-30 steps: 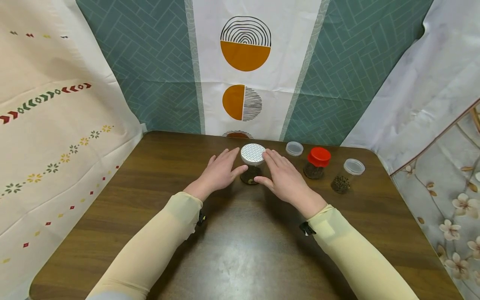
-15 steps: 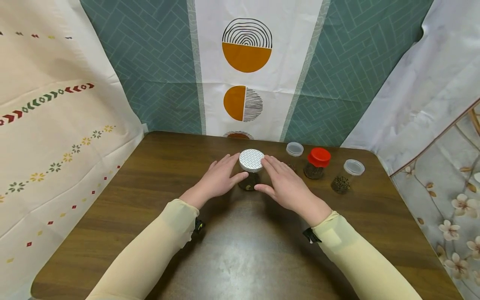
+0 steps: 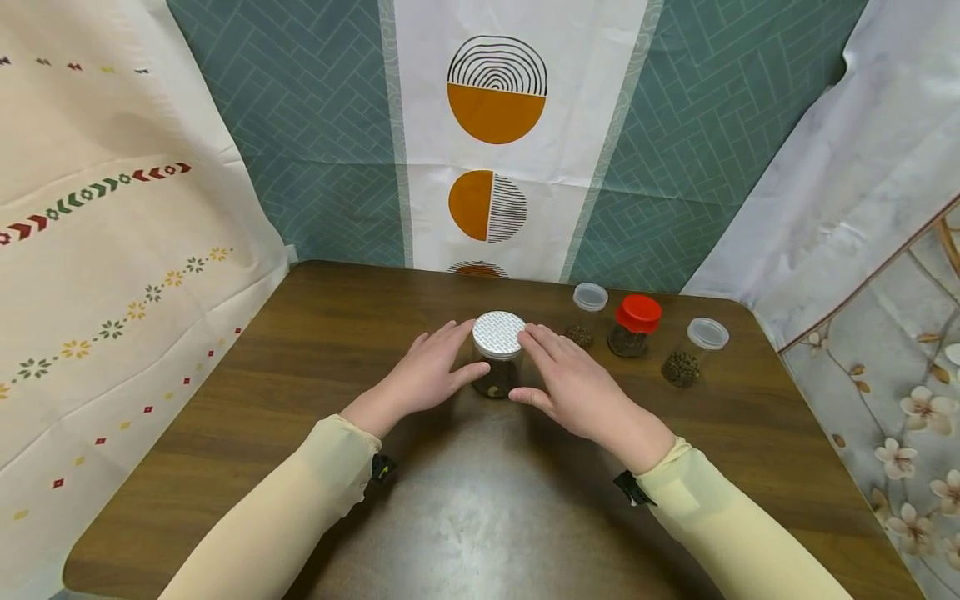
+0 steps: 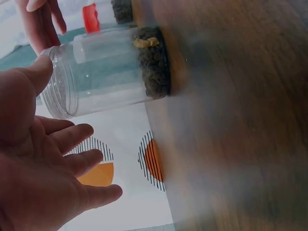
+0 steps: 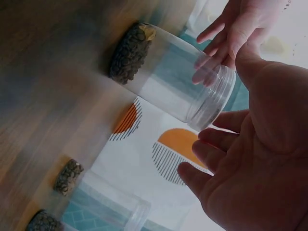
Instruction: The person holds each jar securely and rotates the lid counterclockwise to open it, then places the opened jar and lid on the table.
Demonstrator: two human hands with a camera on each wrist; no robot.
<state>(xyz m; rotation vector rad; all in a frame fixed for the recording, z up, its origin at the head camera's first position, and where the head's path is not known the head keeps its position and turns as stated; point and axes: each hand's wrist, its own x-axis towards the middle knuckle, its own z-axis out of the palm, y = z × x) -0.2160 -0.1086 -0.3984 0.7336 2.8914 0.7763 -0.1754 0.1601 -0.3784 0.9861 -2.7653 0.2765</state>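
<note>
A clear jar [image 3: 498, 379] with a white patterned lid [image 3: 499, 334] stands upright on the table between both hands. Dark pellets or seeds and one yellowish bit lie at the bottom of the jar [image 4: 113, 72]. On the lid's left side rests my left hand [image 3: 427, 375], its fingers extended and its thumb at the front below the rim. My right hand [image 3: 577, 387] mirrors it on the right, fingertips at the lid's edge. In the right wrist view, the right hand's fingers [image 5: 219, 139] are spread and fairly straight beside the jar top.
To the right stand a clear-lidded jar [image 3: 589, 302], a red-lidded jar [image 3: 636, 321] and another clear-lidded jar [image 3: 697, 346], each with dark contents. Behind the wooden table [image 3: 315, 333] hangs a patterned curtain [image 3: 322, 167], with more cloth at both sides.
The jar has come nearer to the person and slightly left, both hands moving back with it. The clear-lidded jar behind the right hand now shows more.
</note>
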